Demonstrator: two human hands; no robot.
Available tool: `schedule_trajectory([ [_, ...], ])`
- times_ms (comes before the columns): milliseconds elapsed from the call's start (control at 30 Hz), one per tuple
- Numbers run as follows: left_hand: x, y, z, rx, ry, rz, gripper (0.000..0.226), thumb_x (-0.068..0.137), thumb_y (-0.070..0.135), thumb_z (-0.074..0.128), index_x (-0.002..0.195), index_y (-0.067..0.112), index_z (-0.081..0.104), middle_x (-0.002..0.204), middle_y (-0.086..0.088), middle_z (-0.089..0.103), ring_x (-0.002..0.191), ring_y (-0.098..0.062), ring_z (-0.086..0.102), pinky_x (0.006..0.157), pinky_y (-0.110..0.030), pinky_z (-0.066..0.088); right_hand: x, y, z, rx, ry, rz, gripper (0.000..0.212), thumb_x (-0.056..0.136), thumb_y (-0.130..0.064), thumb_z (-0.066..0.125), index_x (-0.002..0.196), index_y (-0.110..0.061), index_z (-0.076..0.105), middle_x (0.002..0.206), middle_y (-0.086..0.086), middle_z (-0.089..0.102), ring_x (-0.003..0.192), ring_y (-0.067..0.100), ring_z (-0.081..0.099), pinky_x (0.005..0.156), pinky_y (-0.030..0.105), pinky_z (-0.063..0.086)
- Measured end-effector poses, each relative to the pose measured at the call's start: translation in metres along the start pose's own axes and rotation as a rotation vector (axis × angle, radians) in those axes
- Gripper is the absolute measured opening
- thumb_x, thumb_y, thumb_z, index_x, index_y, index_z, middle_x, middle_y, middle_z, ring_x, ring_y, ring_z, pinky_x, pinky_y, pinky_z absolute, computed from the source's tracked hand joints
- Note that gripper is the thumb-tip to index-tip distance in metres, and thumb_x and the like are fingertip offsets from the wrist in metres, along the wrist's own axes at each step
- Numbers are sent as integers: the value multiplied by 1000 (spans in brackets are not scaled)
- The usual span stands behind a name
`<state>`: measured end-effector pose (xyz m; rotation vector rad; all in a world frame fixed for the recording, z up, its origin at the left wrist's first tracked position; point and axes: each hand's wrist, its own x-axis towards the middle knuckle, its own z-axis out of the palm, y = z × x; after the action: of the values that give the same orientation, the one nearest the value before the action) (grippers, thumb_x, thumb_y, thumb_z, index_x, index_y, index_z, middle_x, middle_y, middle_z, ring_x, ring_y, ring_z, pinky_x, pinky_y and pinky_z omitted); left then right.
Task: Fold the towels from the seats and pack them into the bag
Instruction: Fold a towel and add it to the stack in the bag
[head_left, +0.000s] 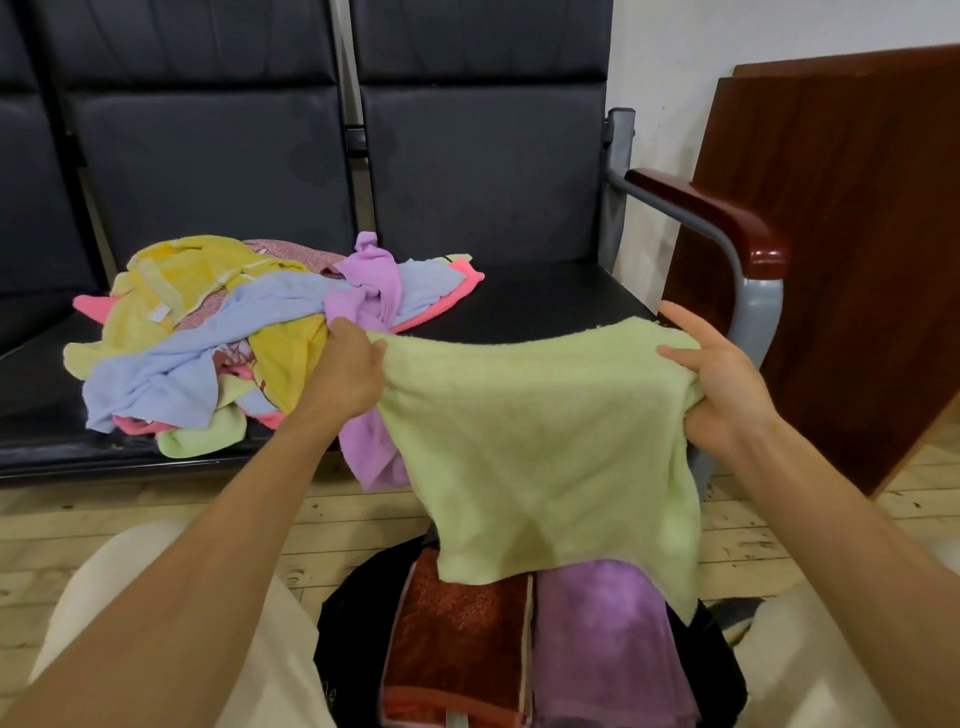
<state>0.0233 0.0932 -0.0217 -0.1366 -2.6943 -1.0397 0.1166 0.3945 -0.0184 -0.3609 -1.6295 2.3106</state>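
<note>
I hold a light green towel (540, 441) spread out in the air in front of the seats. My left hand (348, 374) grips its upper left corner and my right hand (722, 379) grips its upper right corner. The towel hangs down over an open black bag (353, 597) on the floor between my knees. Inside the bag lie a folded rust-red towel (457, 634) on the left and a folded purple towel (608, 639) on the right. A heap of loose towels (228, 332) in yellow, blue, pink, purple and green lies on the black seat at the left.
The black seat (545, 301) behind the green towel is bare. A grey metal armrest with a dark red wooden pad (727, 218) stands at the right, with a brown wooden panel (857, 249) leaning on the wall beyond it. Wooden floor lies below.
</note>
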Motion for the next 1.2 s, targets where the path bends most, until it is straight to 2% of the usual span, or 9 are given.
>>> schedule_trajectory([
  [200, -4, -6, 3, 122, 76, 88, 13, 104, 21, 34, 103, 9, 33, 70, -6, 43, 62, -22, 42, 60, -37, 32, -6, -3, 0, 19, 45, -29, 27, 86, -5, 65, 109, -18, 71, 113, 6, 71, 103, 23, 68, 80, 32, 57],
  [333, 0, -2, 2, 119, 63, 5, 30, 104, 19, 31, 91, -1, 50, 83, -18, 51, 82, -34, 52, 68, -41, 38, -1, 3, -3, 53, 116, 6, 24, 81, -16, 73, 105, -14, 72, 110, 7, 72, 102, 24, 68, 78, 35, 56],
  [433, 0, 6, 6, -404, -10, -207, 36, 103, 18, 34, 76, 5, 54, 85, -18, 60, 81, -31, 60, 69, -40, 52, 4, 8, -4, -50, 51, 15, 21, 93, -12, 60, 106, -25, 71, 119, 4, 68, 108, 22, 66, 86, 37, 55],
  [500, 3, 8, 7, -879, -117, -433, 25, 102, 19, 39, 85, 11, 56, 85, -8, 61, 75, -20, 59, 66, -31, 49, 5, 6, -4, -84, 16, 27, 32, 98, -8, 52, 109, -32, 69, 122, 4, 66, 107, 23, 67, 86, 38, 57],
  [600, 11, 6, -3, -1216, -225, -469, 17, 99, 23, 46, 103, 14, 60, 86, -3, 56, 73, -14, 52, 62, -25, 38, 2, -5, -4, -70, 23, 14, 41, 97, 0, 47, 111, -33, 67, 119, 3, 66, 104, 23, 68, 80, 37, 58],
  [833, 24, 56, -47, -1122, -222, -236, 29, 99, 15, 50, 125, 4, 56, 117, -11, 63, 100, -20, 63, 68, -25, 57, 6, -56, 13, -130, 177, -187, 17, 90, -8, 62, 97, -19, 73, 107, 7, 69, 104, 23, 63, 90, 39, 54],
  [967, 32, 90, -87, -884, -87, -122, 25, 101, 8, 43, 116, -1, 61, 104, -15, 65, 89, -22, 65, 78, -30, 55, 13, -92, 20, -304, 263, -379, 14, 91, -9, 63, 97, -19, 72, 112, 7, 66, 107, 22, 61, 93, 37, 51],
  [1067, 35, 106, -114, -723, -63, -76, 25, 99, 12, 43, 101, 7, 67, 92, -12, 63, 68, -20, 61, 51, -20, 48, 15, -116, 23, -436, 326, -474, 15, 88, -13, 67, 89, -27, 72, 113, 2, 67, 110, 20, 60, 92, 35, 52],
  [1200, 36, 116, -126, -781, -42, -167, 20, 89, 21, 53, 92, 10, 69, 97, -15, 59, 84, -27, 52, 72, -41, 40, 12, -136, 27, -482, 410, -464, 13, 86, -19, 70, 97, -24, 75, 111, -1, 68, 107, 16, 60, 82, 27, 50],
])
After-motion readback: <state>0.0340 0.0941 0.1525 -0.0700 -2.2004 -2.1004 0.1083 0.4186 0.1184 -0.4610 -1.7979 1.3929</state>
